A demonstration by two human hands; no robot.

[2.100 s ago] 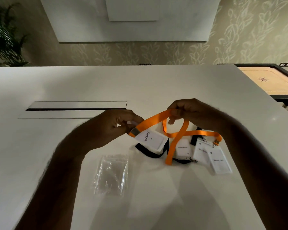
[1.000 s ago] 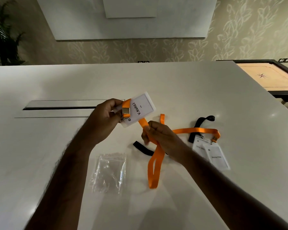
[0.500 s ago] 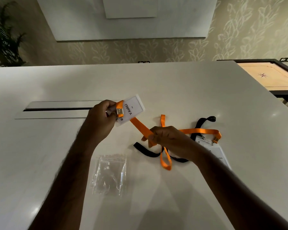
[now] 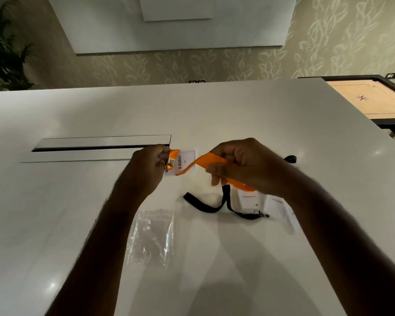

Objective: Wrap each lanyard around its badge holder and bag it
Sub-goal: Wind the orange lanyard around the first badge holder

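Observation:
My left hand (image 4: 147,171) pinches the clip end of a white badge holder (image 4: 184,164) above the table. An orange lanyard (image 4: 205,161) runs from that clip across the badge face to my right hand (image 4: 242,166), which grips the strap with curled fingers. Below my right hand lie a black lanyard (image 4: 211,207) with a metal clip and two other white badge holders (image 4: 251,199), partly hidden by my right forearm. A clear plastic bag (image 4: 152,237) lies flat on the table near my left forearm.
The white table (image 4: 55,213) has a long cable slot with a metal flap (image 4: 100,144) behind my left hand. A carrom board (image 4: 369,101) stands beyond the table's right edge. A plant (image 4: 5,53) is at the far left.
My right hand has risen from the table and carried the orange strap up and across the badge face. The left hand keeps holding the badge at the clip.

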